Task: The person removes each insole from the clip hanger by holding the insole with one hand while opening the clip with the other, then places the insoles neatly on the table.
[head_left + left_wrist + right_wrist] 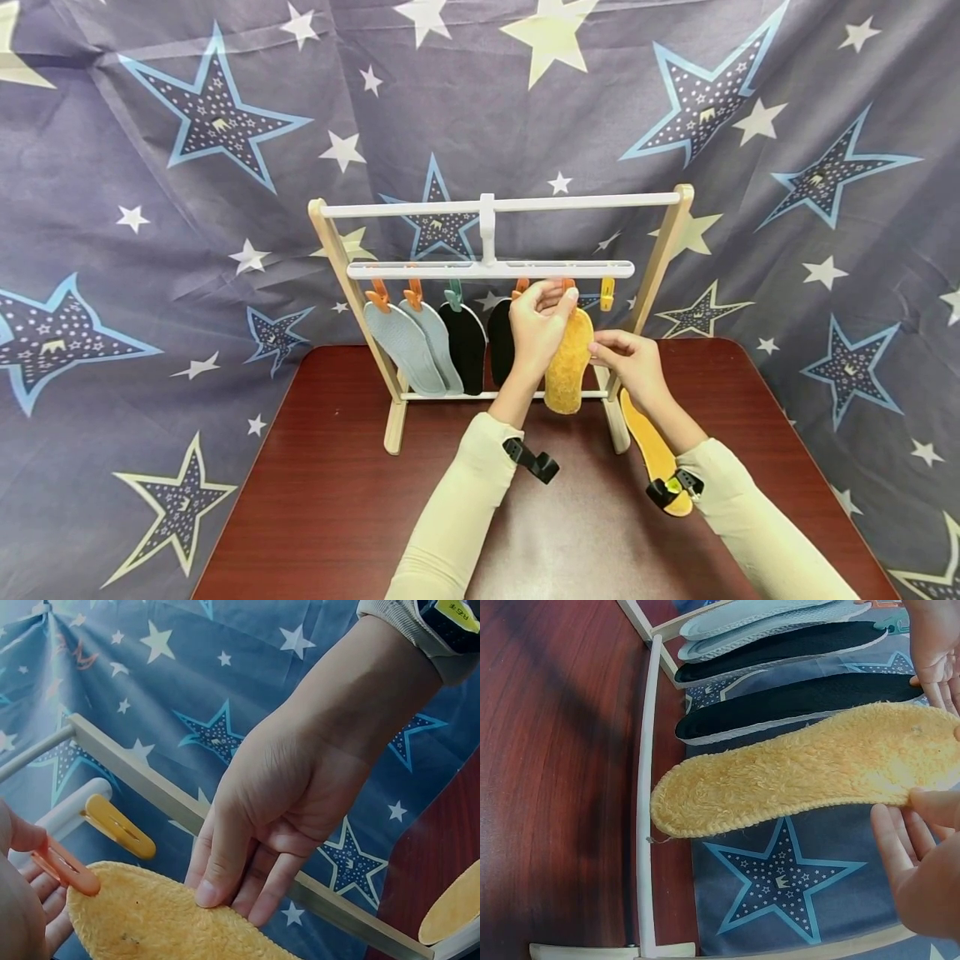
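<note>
A fuzzy yellow insole (567, 367) hangs toe-down below an orange clip (66, 868), whose tip overlaps the insole's upper end. My left hand (542, 321) pinches this clip, thumb in front and fingers behind. Lower down, my right hand (630, 362) holds the insole's right edge between thumb and fingers, seen closely in the right wrist view. Left of it hang two black insoles (780, 656) and two light grey insoles (405, 350) from their own clips. A yellow clip (607, 293) at the right end of the white hanger (450, 270) holds nothing.
The hanger hooks over the top bar (585, 202) of a wooden-sided rack (671, 229) on a dark red table (322, 500). Another yellow insole (648, 437) lies on the table by the rack's right foot, under my right wrist. A star-patterned cloth (225, 317) hangs behind.
</note>
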### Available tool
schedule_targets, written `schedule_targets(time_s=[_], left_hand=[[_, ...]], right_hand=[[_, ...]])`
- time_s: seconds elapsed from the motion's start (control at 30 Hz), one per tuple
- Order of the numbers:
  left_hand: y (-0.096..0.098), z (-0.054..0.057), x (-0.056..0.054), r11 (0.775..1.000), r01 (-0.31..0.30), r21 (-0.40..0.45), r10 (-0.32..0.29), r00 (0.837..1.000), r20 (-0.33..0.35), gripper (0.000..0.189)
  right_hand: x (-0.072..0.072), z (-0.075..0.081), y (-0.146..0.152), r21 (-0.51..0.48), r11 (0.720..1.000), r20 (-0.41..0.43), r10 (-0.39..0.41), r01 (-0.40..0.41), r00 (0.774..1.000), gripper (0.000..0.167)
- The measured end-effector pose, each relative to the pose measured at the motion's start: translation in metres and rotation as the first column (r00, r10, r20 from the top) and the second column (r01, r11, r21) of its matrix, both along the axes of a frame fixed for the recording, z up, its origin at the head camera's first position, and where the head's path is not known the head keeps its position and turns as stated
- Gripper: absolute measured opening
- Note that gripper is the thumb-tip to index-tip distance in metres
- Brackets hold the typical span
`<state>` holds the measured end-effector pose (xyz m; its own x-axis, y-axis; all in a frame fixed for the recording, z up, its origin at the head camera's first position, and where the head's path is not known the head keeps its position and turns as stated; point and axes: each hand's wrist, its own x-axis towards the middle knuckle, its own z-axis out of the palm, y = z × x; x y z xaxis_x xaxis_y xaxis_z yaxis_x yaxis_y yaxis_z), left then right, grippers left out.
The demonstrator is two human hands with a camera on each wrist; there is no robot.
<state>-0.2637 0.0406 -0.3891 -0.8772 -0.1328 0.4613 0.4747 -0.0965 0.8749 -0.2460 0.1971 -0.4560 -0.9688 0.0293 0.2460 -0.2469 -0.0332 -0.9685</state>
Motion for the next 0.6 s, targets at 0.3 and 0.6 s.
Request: schedule_targets(time_s=[0.3,0.6], left_hand=[[0.0017,0.0007,-0.0016,1.000,-0.009,-0.006,0.009,1.000,0.026,0.024],[0.0009,-0.0020,-0.0017,1.000,-0.015,0.012,0.015,1.000,0.010,0.023]], right_hand=[[0.0010,-0.0004,0.0006,-0.012,1.000,-0.013,0.004,-0.004,1.000,0.028],[0.0016,-0.0022,0.0006,-0.014,1.000,-0.010,0.003,-0.003,1.000,0.029]])
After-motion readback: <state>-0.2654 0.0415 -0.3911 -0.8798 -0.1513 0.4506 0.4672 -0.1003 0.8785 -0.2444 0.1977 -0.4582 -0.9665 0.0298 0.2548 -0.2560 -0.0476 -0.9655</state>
